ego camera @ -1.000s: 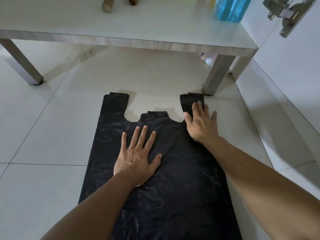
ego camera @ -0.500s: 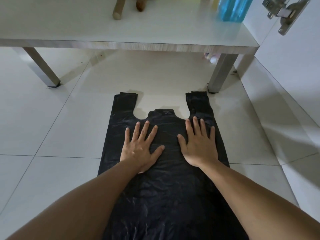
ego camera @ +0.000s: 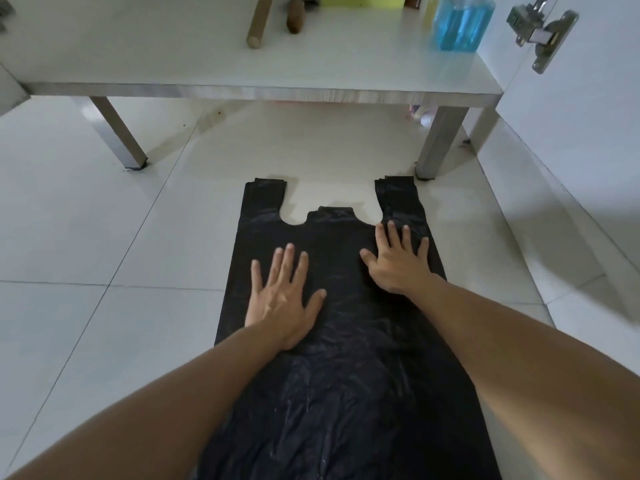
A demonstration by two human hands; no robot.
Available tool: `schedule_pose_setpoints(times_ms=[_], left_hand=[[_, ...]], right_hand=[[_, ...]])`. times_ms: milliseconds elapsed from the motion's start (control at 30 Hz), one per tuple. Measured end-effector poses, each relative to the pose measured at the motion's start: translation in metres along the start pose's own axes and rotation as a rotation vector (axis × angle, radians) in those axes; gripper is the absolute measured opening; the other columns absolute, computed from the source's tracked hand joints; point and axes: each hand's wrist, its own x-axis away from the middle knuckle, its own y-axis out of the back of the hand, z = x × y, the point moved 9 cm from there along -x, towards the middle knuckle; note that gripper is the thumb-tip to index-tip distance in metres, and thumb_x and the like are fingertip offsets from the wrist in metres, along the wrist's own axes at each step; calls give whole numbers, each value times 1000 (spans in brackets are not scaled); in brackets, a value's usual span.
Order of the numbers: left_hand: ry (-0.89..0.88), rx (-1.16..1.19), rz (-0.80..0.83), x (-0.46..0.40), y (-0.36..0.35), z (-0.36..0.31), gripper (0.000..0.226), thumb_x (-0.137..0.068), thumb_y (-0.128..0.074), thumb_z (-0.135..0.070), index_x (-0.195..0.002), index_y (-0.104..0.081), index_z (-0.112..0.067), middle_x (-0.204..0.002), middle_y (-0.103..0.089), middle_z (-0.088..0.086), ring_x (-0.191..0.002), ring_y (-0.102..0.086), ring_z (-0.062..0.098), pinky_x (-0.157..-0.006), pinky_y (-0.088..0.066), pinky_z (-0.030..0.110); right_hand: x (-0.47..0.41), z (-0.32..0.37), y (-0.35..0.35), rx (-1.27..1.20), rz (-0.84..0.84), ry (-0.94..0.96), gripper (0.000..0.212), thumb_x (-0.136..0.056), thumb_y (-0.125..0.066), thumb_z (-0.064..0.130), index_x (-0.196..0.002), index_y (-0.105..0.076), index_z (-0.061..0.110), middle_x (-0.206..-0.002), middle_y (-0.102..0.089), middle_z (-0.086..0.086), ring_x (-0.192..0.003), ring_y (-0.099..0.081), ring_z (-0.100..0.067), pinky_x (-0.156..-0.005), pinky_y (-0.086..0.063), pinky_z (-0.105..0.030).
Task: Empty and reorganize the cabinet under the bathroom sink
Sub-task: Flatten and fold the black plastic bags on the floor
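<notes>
A black plastic bag (ego camera: 346, 368) lies flat on the white tiled floor, its two handles pointing away from me toward a low table. My left hand (ego camera: 282, 299) presses flat on the bag's left middle, fingers straight and spread. My right hand (ego camera: 398, 261) lies flat on the bag's upper right, just below the right handle (ego camera: 398, 195), fingers straight. Neither hand grips anything.
A low white table (ego camera: 263, 90) stands just beyond the bag, with legs at left (ego camera: 119, 135) and right (ego camera: 438, 143). On it are a blue liquid bottle (ego camera: 460, 24) and wooden handles (ego camera: 258, 24). An open cabinet door with a metal hinge (ego camera: 538, 32) is at right.
My left hand has slid toward the bag's left side and my right hand has moved up and right toward the handle. The view has tilted up, showing more of the table.
</notes>
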Motion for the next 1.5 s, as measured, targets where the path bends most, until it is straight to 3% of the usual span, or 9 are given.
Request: schedule_pose_setpoints(times_ms=[133,267,567,800,900,1000,1100,1300,1500], left_hand=[[-53,31,42,34,-19,-14,84,-82,8,-65,-155,6,-23,-162,15,1,-148,17,18,-119,11,49],[-99,-34,66,54,-32,-6,84,-81,9,-67,-154,7,-26,-161,17,0,-148,18,18,-119,9,49],[49,-67,37,69,-25,46,85,-83,6,-73,-154,8,-27,-162,15,4,-148,17,22,-118,11,50],[-286,-80,-25,118,-38,-7,77,-94,-8,-66,-156,-10,-20,-163,-1,7,-150,3,23,-119,-1,52],[-233,-119,16,126,-47,10,76,-91,-5,-68,-155,0,-27,-162,8,2,-149,10,20,-120,2,51],[-201,-117,14,126,-41,27,79,-89,-2,-71,-156,-5,-28,-163,0,3,-150,4,22,-120,-1,52],[-148,-130,45,129,-38,33,82,-88,-3,-71,-155,0,-23,-162,7,7,-149,10,24,-119,4,53],[-373,-162,15,180,-46,-7,78,-95,-14,-66,-156,-11,-17,-163,-2,10,-150,2,26,-117,-5,53],[-311,-201,55,195,-50,33,74,-95,-12,-67,-155,-15,-23,-161,-13,9,-149,-11,26,-116,-15,53]], right_hand=[[59,40,-10,-60,-147,140,65,-103,-21,49,-157,5,25,-165,8,-1,-151,10,-28,-119,4,-58],[108,42,-47,67,-121,218,75,-91,-1,65,-157,2,30,-165,6,-1,-152,8,-25,-120,2,-57],[112,-17,-39,118,-138,38,76,-90,1,68,-157,4,30,-165,9,-3,-151,13,-28,-120,5,-56],[161,38,-68,142,-104,264,72,-94,-6,65,-156,5,31,-165,10,-1,-151,13,-24,-121,5,-53],[163,11,-68,152,-135,199,76,-90,-2,70,-157,3,33,-165,8,1,-151,12,-22,-121,5,-53],[163,-20,-64,153,-115,92,76,-89,2,71,-156,7,34,-165,13,1,-151,14,-22,-121,4,-53],[175,-27,-61,153,-80,19,77,-92,-2,69,-156,10,29,-164,16,-2,-150,17,-27,-121,6,-54],[240,24,-90,183,-35,304,76,-95,-9,69,-156,9,28,-163,16,0,-150,17,-24,-121,7,-49],[249,-40,-88,262,-39,181,78,-89,3,74,-154,15,32,-163,17,0,-150,17,-25,-122,2,-52]])
